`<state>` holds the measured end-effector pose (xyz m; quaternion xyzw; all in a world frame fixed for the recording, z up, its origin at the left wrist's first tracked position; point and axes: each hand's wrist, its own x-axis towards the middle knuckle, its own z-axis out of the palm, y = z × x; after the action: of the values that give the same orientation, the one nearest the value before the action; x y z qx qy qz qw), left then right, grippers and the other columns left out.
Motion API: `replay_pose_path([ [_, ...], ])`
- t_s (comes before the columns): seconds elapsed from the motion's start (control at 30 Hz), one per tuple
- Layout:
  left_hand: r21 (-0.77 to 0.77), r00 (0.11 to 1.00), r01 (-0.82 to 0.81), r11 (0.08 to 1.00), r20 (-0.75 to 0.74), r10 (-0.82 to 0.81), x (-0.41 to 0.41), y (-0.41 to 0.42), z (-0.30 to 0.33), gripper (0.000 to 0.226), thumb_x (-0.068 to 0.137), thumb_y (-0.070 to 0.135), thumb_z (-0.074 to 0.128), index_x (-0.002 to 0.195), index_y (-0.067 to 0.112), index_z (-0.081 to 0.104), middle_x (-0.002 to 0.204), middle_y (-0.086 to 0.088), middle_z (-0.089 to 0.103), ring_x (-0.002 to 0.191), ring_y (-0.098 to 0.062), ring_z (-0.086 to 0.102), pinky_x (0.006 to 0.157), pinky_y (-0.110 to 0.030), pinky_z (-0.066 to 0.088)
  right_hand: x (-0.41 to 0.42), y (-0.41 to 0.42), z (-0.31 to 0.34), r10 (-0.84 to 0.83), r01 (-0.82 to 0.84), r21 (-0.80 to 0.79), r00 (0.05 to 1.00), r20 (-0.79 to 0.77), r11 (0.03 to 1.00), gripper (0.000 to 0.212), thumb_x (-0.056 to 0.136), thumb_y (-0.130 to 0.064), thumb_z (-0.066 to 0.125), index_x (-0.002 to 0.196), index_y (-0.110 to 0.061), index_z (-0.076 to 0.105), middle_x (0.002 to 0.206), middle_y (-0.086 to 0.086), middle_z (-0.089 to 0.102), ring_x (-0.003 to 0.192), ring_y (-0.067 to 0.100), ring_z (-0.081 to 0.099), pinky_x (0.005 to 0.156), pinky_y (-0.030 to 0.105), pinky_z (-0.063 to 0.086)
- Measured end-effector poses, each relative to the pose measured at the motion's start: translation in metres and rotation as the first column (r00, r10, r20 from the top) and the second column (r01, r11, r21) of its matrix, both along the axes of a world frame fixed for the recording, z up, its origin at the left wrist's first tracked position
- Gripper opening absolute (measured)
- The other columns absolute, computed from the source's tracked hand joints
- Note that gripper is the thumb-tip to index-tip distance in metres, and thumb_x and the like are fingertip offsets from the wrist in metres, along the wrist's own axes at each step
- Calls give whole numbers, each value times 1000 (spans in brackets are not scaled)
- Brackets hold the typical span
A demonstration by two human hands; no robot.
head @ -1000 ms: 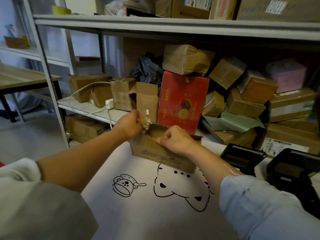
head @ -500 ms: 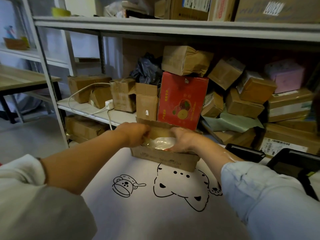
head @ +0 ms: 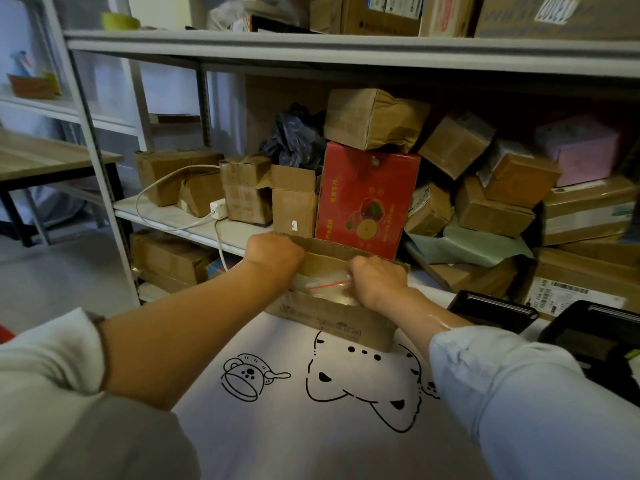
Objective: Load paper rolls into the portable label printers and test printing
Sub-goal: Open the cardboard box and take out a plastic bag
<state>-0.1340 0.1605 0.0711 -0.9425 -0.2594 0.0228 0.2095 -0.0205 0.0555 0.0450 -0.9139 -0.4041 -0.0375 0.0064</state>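
White cartoon tablecloth [head: 311, 445]: one cardboard box [head: 332, 317], two black printers [head: 491, 315]; left hand [head: 273, 252], right hand [head: 375, 280] fingers gripping one clear bag [head: 322, 282].

An open brown cardboard box [head: 332, 320] stands on the white desk [head: 311, 438], a clear zip bag [head: 322, 282] (red seal line) at its mouth. Two black label printers [head: 491, 315] sit to its right, lids open.
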Motion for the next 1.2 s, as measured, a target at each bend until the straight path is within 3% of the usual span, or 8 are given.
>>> replay_pose_path([
  [0.17, 3, 997, -18, 1000, -69, 18, 3, 2, -3, 26, 91, 20, 59, 115, 12, 58, 112, -5, 61, 107, -22, 57, 81, -29, 43, 1, -1, -11, 12, 16, 317, 996, -86, 948, 17, 96, -21, 50, 109, -11, 56, 109, 15, 66, 100, 35, 62, 73, 34, 45],
  [0.33, -11, 996, 1, 1000, -94, -2, 5, 6, 1, 35, 91, 28, 57, 123, 15, 55, 121, -7, 57, 114, -23, 53, 83, -29, 42, 3, -1, -9, 179, 179, 587, 848, -499, 790, 14, 100, -27, 44, 103, -18, 54, 84, 10, 66, 62, 29, 66, 68, 47, 58],
  [0.53, -253, 998, 25, 967, 65, -9, 6, 19, 3, 38, 92, 17, 57, 129, 12, 49, 131, -12, 52, 116, -28, 54, 98, -36, 47, 5, -5, 10, 344, 399, 695, 656, -672, 598, 25, 102, -24, 40, 116, -9, 54, 73, 5, 56, 50, 15, 51, 42, 23, 46],
  [0.67, -688, 983, 101, 718, 183, 36, 7, 20, 6, 42, 91, 9, 53, 132, 6, 46, 130, -17, 53, 121, -30, 49, 101, -34, 40, 8, -8, 13, 408, 543, 623, 474, -781, 563, 28, 101, -26, 43, 121, -10, 54, 78, 5, 58, 56, 15, 58, 39, 20, 49],
  [0.83, -848, 973, 212, 487, 231, -20, -4, 18, -4, 49, 83, -5, 56, 129, 9, 47, 119, -8, 53, 110, -19, 49, 90, -27, 44, 11, -13, 8, 428, 688, 567, 391, -815, 453, 21, 100, -24, 46, 114, -13, 56, 84, 4, 63, 71, 16, 62, 57, 28, 56],
  [0.97, -498, 955, 270, 824, 248, -162, 3, 23, -18, 23, 90, 18, 58, 113, 15, 61, 114, -5, 61, 108, -22, 58, 94, -33, 48, 13, -22, 12, 602, 803, 491, 218, -768, 337, 15, 98, -19, 50, 109, -14, 58, 100, 9, 67, 92, 25, 66, 77, 39, 56],
  [1.03, -349, 954, 234, 907, 262, -145, 7, 22, -18, 19, 94, 24, 51, 108, 18, 62, 109, -4, 63, 102, -22, 60, 90, -33, 49, 11, -25, 23, 669, 797, 513, 195, -717, 318, 13, 99, -16, 48, 107, -14, 57, 107, 10, 66, 103, 27, 63, 89, 42, 53],
  [1.2, -391, 950, 183, 902, 308, -60, 14, 20, -23, 25, 93, 23, 49, 118, 22, 57, 119, -6, 61, 108, -26, 58, 99, -43, 46, 0, -28, 51, 542, 586, 708, 474, -693, 393, 16, 100, -24, 46, 107, -16, 58, 90, 2, 65, 81, 17, 63, 76, 33, 54],
])
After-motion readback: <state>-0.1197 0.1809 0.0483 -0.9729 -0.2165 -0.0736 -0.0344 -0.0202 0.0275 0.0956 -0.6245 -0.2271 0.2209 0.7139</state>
